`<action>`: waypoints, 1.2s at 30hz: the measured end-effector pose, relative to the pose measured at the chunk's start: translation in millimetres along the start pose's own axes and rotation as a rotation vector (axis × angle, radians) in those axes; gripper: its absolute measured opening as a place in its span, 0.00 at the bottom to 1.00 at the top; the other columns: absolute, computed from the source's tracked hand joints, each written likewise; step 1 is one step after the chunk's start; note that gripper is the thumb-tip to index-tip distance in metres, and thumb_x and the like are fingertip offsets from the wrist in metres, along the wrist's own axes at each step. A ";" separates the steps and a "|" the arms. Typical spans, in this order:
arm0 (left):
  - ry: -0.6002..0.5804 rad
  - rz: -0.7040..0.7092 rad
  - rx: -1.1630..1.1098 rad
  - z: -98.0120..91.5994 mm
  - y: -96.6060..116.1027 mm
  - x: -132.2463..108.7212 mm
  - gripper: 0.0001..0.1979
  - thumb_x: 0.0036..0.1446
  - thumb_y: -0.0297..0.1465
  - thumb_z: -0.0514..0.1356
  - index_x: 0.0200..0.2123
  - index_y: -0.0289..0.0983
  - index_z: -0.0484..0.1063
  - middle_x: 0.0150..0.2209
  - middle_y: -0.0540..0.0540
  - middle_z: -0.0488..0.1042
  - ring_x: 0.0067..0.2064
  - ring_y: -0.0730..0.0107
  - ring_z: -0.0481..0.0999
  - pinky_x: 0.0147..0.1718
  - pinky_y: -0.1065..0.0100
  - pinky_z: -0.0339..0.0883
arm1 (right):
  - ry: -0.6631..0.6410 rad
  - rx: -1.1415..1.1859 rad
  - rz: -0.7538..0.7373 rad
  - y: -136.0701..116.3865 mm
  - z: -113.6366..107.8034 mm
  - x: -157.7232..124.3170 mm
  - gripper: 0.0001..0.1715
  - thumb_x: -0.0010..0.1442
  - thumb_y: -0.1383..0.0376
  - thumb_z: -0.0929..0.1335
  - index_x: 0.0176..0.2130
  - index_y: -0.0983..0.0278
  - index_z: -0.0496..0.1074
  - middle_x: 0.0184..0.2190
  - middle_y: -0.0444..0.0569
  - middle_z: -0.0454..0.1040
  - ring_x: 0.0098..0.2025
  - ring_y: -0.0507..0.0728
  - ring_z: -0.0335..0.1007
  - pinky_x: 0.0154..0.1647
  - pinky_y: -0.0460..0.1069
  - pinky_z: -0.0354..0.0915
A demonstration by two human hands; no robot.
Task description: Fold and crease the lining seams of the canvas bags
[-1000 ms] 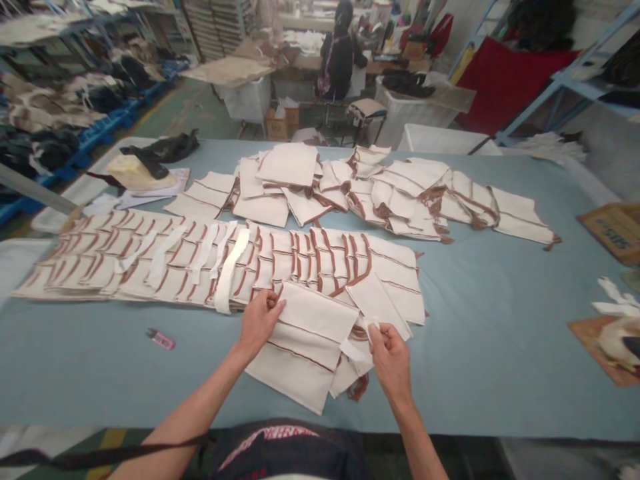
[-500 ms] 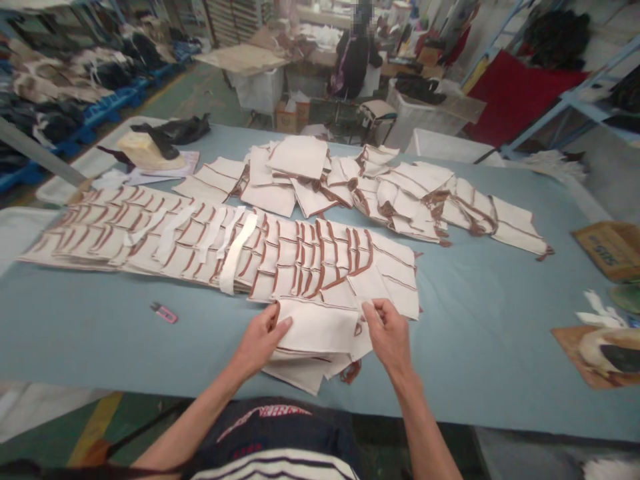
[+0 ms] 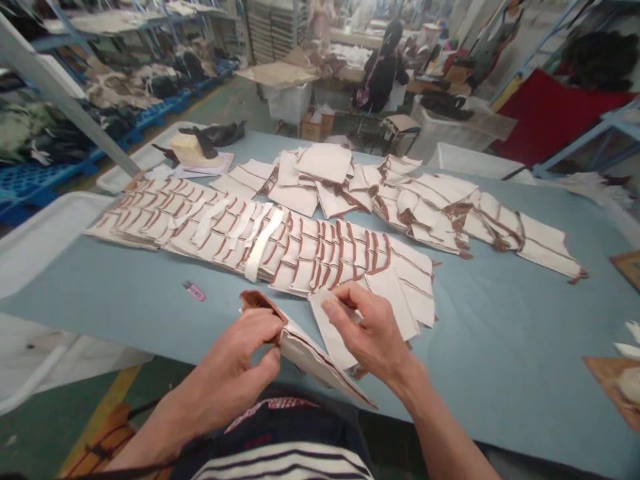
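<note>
My left hand is closed on the end of a small stack of cream fabric panels. The stack is tilted, its layered edge and a brown end showing, just in front of my body. My right hand has thumb and fingers pinched at the upper edge of a separate cream fabric panel, to the right of the stack. Part of that panel lies behind my fingers. Beyond both hands stretches a long overlapping row of cream panels with brown edging, with white strips laid across it.
Pink thread snips lie left of my hands on the blue-green table. A loose heap of cream panels covers the far side. White bins stand at the left edge. A seated person is in the background.
My left hand has turned the stack from lying flat to tilted, edge toward me. My right hand has moved to the left, onto a separate panel. The camera view has swung left.
</note>
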State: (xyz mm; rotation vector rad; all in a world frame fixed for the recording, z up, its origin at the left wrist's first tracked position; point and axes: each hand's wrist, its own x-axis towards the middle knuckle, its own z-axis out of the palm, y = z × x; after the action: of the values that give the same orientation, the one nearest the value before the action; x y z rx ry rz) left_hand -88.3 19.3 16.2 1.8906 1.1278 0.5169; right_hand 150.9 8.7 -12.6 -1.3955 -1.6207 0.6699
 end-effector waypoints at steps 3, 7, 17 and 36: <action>0.002 -0.025 0.021 -10.2 1.5 -6.0 0.10 0.57 0.33 0.55 0.30 0.42 0.77 0.33 0.47 0.82 0.38 0.57 0.80 0.41 0.64 0.71 | -0.069 0.112 0.044 -14.2 21.0 -7.5 0.15 0.71 0.58 0.68 0.33 0.60 0.73 0.27 0.43 0.77 0.30 0.53 0.72 0.36 0.48 0.63; -0.014 -0.031 0.039 -20.1 5.4 -11.8 0.10 0.57 0.32 0.54 0.28 0.40 0.75 0.27 0.51 0.78 0.32 0.63 0.76 0.35 0.67 0.66 | -0.148 0.332 0.205 -32.6 43.2 -19.7 0.16 0.71 0.54 0.69 0.34 0.61 0.72 0.27 0.41 0.75 0.28 0.52 0.68 0.32 0.47 0.62; -0.091 0.026 -0.193 -24.7 -0.2 -23.6 0.15 0.71 0.33 0.57 0.33 0.38 0.79 0.31 0.54 0.79 0.32 0.71 0.74 0.35 0.72 0.65 | -0.177 0.693 0.379 -58.0 51.6 -34.6 0.27 0.69 0.42 0.72 0.35 0.60 0.68 0.25 0.39 0.64 0.27 0.51 0.54 0.28 0.46 0.57; -0.027 0.095 -0.210 -20.6 17.8 -26.7 0.13 0.66 0.30 0.56 0.30 0.38 0.78 0.29 0.52 0.78 0.31 0.70 0.72 0.35 0.72 0.69 | -0.255 0.551 0.382 -66.4 35.3 -33.0 0.16 0.64 0.54 0.74 0.34 0.60 0.68 0.27 0.39 0.68 0.29 0.51 0.63 0.29 0.45 0.61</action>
State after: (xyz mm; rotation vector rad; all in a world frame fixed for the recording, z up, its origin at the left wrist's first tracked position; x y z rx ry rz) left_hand -107.2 1.6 44.2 1.7684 0.9312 0.6352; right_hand 87.1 -33.3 17.5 -1.2391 -1.2159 1.4460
